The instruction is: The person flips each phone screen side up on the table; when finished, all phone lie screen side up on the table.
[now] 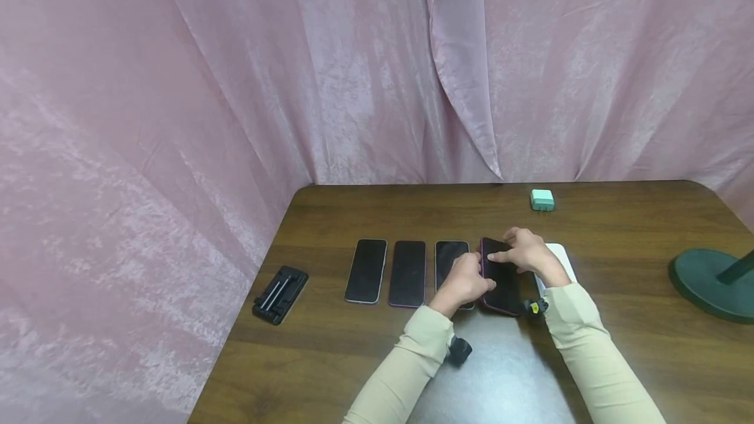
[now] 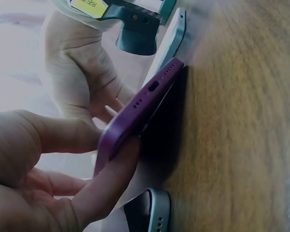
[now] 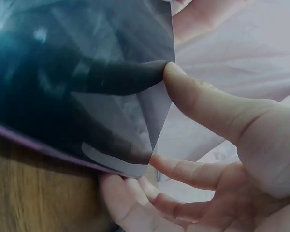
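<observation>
—Where do you have the purple phone (image 1: pixel 502 285)?
—Just over the table (image 1: pixel 330 358), between your hands: your left hand (image 1: pixel 464 278) is at its 9 o'clock, your right hand (image 1: pixel 530 255) at its 1 o'clock.
—And how does it look?
—It's slim, with a purple frame; your left wrist view shows a port in one short edge, with small round holes either side. Its black face is glossy enough to mirror your right thumb (image 3: pixel 203 103). It's tilted, the 9 o'clock side raised off the wood.
—What are your fingers doing?
—Your left fingers (image 2: pixel 108 182) pinch the frame near the port end. Your right thumb rests on the glass by the rim, the others bent at the edge, so both hands grip it.
—What's around it?
—Three dark-faced phones (image 1: pixel 407 273) at 9 o'clock, a white slab (image 1: pixel 561 256) at 3 o'clock, partly hidden by your right wrist, and a mint plug adapter (image 1: pixel 542 199) at 1 o'clock.
</observation>
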`<state>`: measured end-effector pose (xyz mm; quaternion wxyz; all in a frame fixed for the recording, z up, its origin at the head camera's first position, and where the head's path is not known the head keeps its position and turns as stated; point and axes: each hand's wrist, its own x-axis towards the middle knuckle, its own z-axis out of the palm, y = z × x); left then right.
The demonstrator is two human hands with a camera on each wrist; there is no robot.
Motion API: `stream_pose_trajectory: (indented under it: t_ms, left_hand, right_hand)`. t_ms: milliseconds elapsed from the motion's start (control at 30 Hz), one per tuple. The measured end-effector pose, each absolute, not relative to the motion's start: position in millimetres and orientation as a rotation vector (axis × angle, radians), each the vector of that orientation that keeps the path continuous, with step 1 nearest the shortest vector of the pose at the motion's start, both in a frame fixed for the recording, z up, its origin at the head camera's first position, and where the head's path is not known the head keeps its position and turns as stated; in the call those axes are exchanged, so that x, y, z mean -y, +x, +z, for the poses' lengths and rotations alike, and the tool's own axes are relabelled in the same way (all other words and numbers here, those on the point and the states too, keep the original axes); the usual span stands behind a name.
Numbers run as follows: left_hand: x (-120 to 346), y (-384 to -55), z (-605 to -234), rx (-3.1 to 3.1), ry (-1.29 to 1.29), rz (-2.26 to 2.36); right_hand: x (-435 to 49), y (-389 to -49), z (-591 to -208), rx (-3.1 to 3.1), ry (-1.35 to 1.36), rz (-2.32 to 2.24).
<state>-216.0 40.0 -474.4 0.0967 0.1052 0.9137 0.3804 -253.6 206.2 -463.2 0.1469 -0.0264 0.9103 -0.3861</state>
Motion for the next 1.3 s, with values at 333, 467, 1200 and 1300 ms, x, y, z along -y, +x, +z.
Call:
stream_pose_trajectory:
  t_ms: [333,467,1200,1300]
  left_hand:
    - [-40,-211,-472,-2.667,0.232,1.223]
    - [-39,-211,-472,-2.663,0.202,1.260]
    - [-37,-212,-465,-2.727,0.150,1.241]
    - [-38,-210,-465,-2.719,0.131,1.250]
  right_hand:
    - [-210,-253,-462,-2.617,-0.021,-1.154]
    - [-211,-252,-463,-2.622,-0.013,-1.209]
    - [-218,-253,-464,-2.591,0.019,-1.340]
    - [-217,-252,-465,-2.590,0.027,-1.352]
